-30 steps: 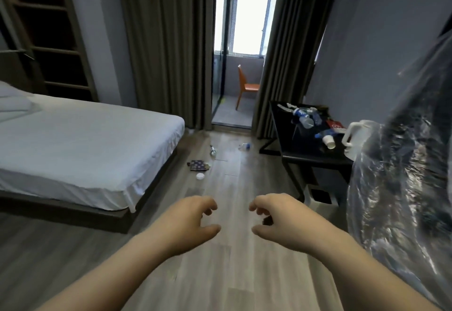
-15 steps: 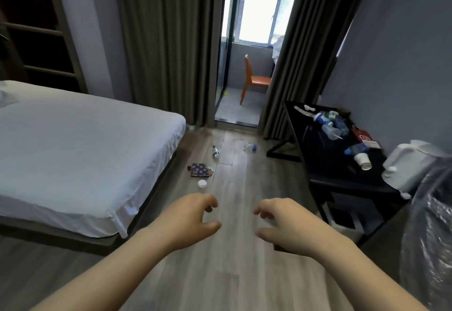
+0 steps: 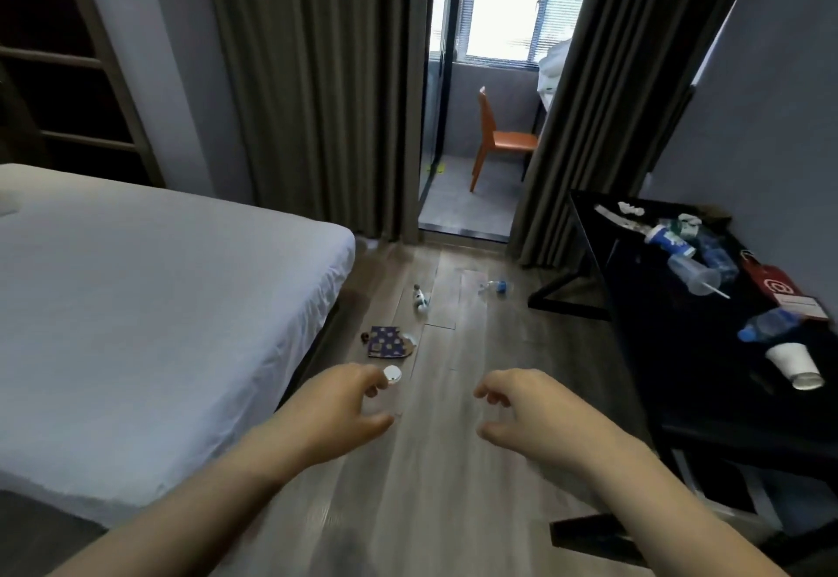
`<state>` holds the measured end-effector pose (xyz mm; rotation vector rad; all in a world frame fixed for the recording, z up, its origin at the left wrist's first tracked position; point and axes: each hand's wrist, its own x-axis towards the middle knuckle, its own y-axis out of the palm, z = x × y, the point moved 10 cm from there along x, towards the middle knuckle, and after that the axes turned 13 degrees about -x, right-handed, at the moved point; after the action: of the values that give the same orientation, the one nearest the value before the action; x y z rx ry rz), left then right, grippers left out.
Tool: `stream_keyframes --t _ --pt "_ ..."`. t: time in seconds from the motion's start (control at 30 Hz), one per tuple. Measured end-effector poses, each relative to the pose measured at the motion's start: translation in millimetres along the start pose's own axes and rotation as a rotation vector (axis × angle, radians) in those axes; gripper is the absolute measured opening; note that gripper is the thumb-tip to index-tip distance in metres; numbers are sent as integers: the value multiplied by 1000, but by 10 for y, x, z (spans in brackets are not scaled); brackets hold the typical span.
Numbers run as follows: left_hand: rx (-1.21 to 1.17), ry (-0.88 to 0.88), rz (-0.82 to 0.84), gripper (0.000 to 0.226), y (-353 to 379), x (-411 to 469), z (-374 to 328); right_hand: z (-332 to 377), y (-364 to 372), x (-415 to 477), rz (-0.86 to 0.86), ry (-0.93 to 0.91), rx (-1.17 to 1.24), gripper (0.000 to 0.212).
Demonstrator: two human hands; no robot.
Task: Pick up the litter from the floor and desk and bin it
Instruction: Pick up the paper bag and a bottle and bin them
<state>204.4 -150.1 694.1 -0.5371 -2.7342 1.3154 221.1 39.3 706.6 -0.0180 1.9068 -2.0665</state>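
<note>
1. On the wooden floor between bed and desk, head view: clear bottle, lying on its side at the far centre near the curtains. Long axis runs left to right, blue cap to the right.
2. Small crumpled item, white and blue, left of the clear bottle. Kind cannot be told.
3. Purple packet, patterned, lying flat, nearer than the crumpled item, off the bed's corner.
4. White lid, round, flat on the floor, just near of the purple packet. It shows right at the left fingertips; contact cannot be told.
5. Desk, black, right side, cluttered:
   - paper cup on its side, mouth pointing near-right
   - water bottle just beyond it, on its side, blue cap to the near-left
   - plastic cup farther back, on its side, straw pointing near-right
   - red tag at the right edge
6. Left hand: held out over the floor, palm down, fingers loosely curled, holding nothing.
7. Right hand: alongside and apart from the left, palm down, fingers loosely curled, holding nothing.
</note>
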Motion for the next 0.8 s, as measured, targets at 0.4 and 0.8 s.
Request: stream_keyframes --t 0.4,0.8 --pt "19 -100 52 47 -288 1943 898 -498 -177 2218 76 -24 -9 47" --pt "-40 -105 144 40 -855 4060 2012 -700 -75 4435 186 87 9 47"
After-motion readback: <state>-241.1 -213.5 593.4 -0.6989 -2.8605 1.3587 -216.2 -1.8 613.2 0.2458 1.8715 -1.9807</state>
